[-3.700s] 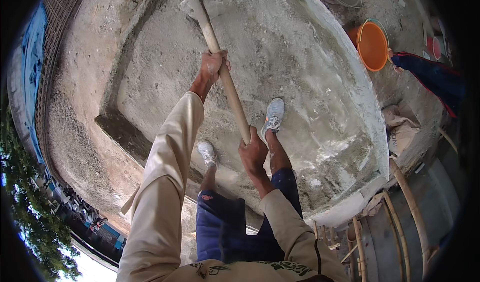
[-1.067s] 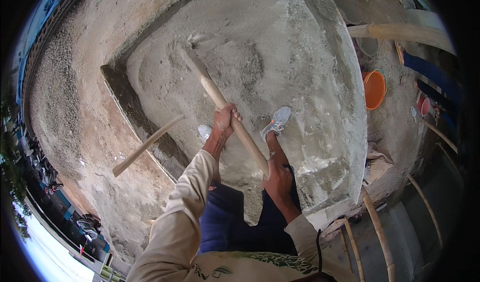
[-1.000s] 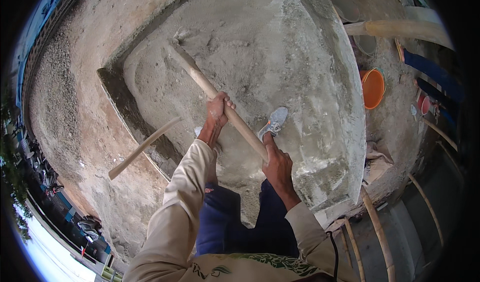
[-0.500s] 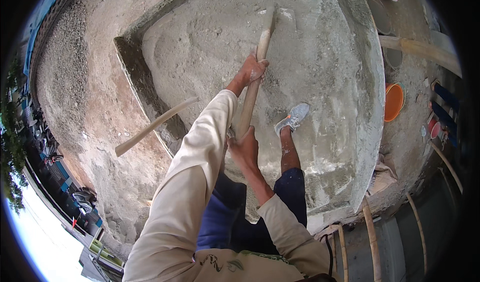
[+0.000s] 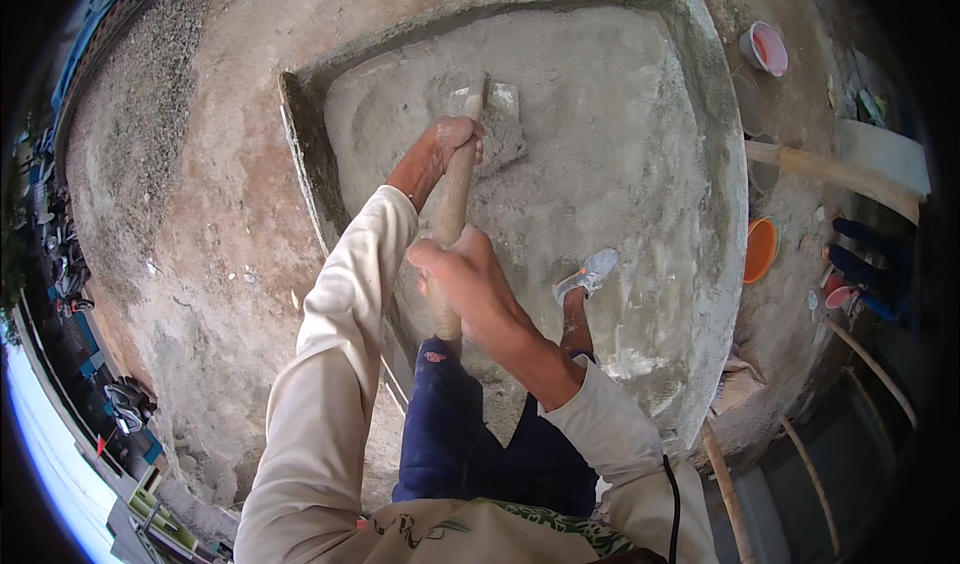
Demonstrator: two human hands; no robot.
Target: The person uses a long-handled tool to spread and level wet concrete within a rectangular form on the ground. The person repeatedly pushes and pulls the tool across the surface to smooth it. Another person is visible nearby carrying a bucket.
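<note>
A hoe with a thick wooden handle [image 5: 457,192] is in both my hands. Closest to its head, my left hand [image 5: 455,144] wraps round the shaft. My right hand [image 5: 468,279] is closed round the lower part, near my knee. The hoe's flat metal blade [image 5: 506,96] rests in grey dry-looking mortar mix [image 5: 600,154], part of it covered. A small heap of mix lies just on the near side of the blade. All this is inside a large low-walled mixing trough [image 5: 722,114]. My right shoe [image 5: 600,267] stands on the mix.
To the right of the trough are an orange bucket [image 5: 761,250], a pinkish-white bucket [image 5: 768,48] and a wooden beam [image 5: 830,174]. A person's dark-clad legs [image 5: 870,254] show at far right. Bamboo poles [image 5: 728,489] stand at lower right. Gravel [image 5: 150,94] lies at far left.
The hoe blade has been drawn nearer to me, with mix gathered by it. Both hands and the handle have shifted left. A second wooden handle at the left no longer shows.
</note>
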